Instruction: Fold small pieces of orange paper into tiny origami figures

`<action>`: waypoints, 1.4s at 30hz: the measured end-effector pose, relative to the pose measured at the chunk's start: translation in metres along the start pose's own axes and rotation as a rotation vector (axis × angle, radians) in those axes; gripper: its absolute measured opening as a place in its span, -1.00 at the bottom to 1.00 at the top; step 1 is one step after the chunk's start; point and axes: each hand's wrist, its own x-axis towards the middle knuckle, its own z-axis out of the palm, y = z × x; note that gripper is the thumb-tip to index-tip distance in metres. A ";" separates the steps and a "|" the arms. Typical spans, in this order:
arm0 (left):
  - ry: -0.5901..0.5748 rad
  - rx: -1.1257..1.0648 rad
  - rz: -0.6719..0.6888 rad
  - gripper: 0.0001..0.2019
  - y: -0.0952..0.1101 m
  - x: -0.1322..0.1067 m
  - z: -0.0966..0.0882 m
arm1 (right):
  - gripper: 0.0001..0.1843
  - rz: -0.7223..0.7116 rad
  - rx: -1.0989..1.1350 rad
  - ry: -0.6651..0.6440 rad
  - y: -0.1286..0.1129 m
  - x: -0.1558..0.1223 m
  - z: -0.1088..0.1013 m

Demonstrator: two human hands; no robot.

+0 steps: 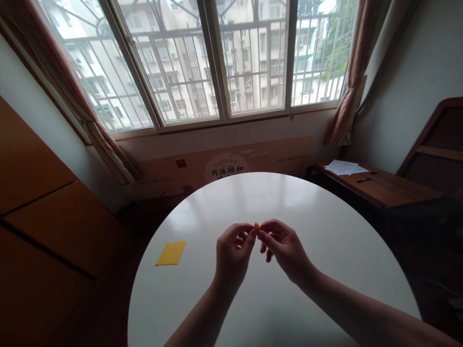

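Between my two hands, above the white round table (289, 197), is a small folded piece of orange-yellow paper (256, 225). My left hand (233, 246) pinches it from the left with thumb and forefinger. From the right, the thumb and forefinger of my right hand (284, 243) close on the same piece. Most of the folded paper is hidden by the fingertips, so its full shape cannot be made out. A flat yellow square of paper, looking like a pad of sheets (171, 253), lies on the table to the left of my hands.
Beyond the table stands a printed cardboard panel (195, 168) below a barred window (249, 62). On the right, a wooden side table (401, 190) carries white papers (345, 167) and a small dark object (363, 180). A wooden cabinet (47, 231) is at the left.
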 end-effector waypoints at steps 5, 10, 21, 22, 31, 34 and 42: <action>-0.112 -0.020 0.032 -0.86 0.003 0.000 -0.002 | -0.67 0.015 0.028 0.016 -0.007 -0.001 -0.001; -0.140 -0.138 -0.035 -0.86 0.004 0.001 -0.002 | -0.69 0.053 0.076 0.000 -0.012 0.001 -0.003; -0.169 -0.309 -0.089 -0.90 -0.001 0.004 -0.001 | -0.69 0.147 0.148 -0.053 -0.016 -0.001 -0.003; -0.170 -0.313 -0.089 -0.90 -0.002 0.004 -0.001 | -0.69 0.154 0.152 -0.059 -0.017 -0.001 -0.003; -0.185 -0.343 -0.095 -0.91 -0.004 0.005 -0.001 | -0.69 0.218 0.201 -0.077 -0.019 -0.001 -0.002; -0.178 -0.326 -0.089 -0.91 -0.003 0.005 -0.002 | -0.69 0.218 0.208 -0.072 -0.019 0.000 -0.002; -0.195 -0.197 0.085 -0.95 -0.002 0.005 -0.005 | -0.74 0.203 0.225 -0.084 -0.017 0.000 -0.003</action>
